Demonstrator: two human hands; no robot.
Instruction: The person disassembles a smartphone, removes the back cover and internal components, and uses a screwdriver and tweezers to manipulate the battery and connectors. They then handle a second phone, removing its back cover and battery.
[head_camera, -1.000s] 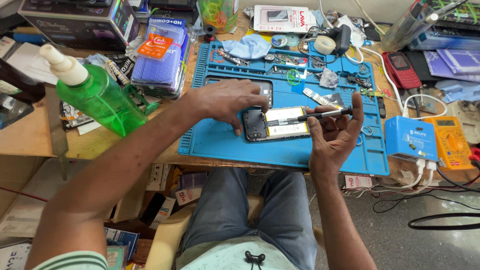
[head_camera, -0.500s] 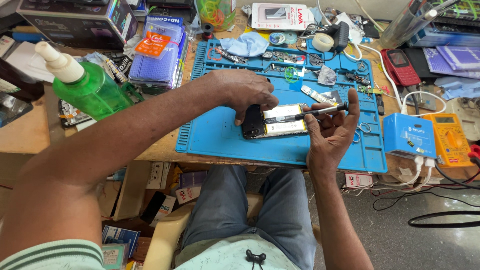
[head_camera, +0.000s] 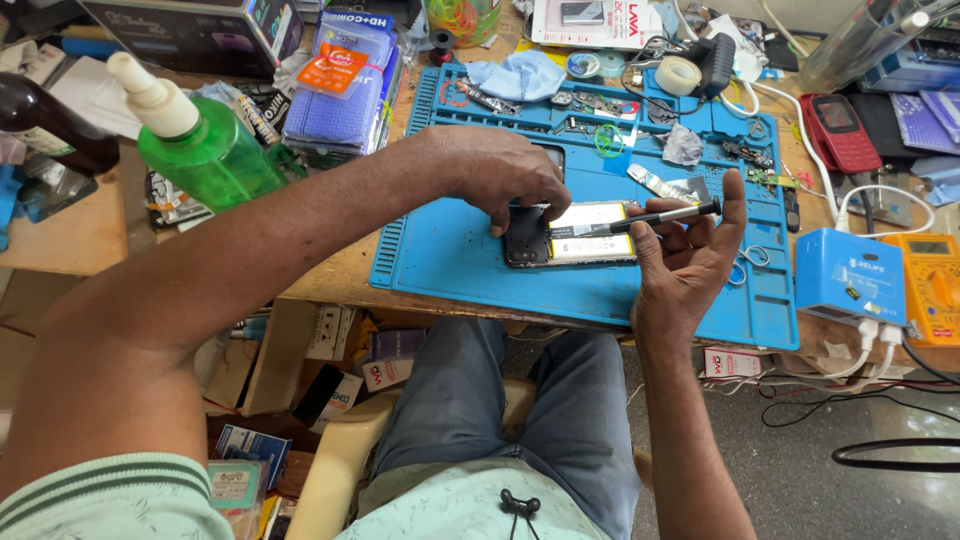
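1. An opened phone (head_camera: 570, 243) lies face down on the blue work mat (head_camera: 450, 250), near the mat's middle, its back cover off and the pale battery showing.
2. The left hand (head_camera: 500, 180) rests on the phone's left end, fingers curled down and pressed against the dark upper part of the phone, pinning it to the mat.
3. The right hand (head_camera: 690, 255) is just right of the phone, palm up, with fingers closed around a slim black screwdriver (head_camera: 665, 215).
4. The screwdriver lies almost level, its tip over the phone's right half; whether the tip touches the phone cannot be told.
5. At the far edge of the mat, a crumpled light blue cloth (head_camera: 520, 75) lies beside small tools and parts in the mat's compartments.
6. Left of the mat, a green spray bottle (head_camera: 205, 150) with a white nozzle stands on the wooden bench.
7. Right of the mat, a small blue box (head_camera: 850, 275) sits with white cables plugged in, and an orange multimeter (head_camera: 935, 285) lies just beyond it.
8. A red phone (head_camera: 840, 130) lies beyond the mat's far right corner.
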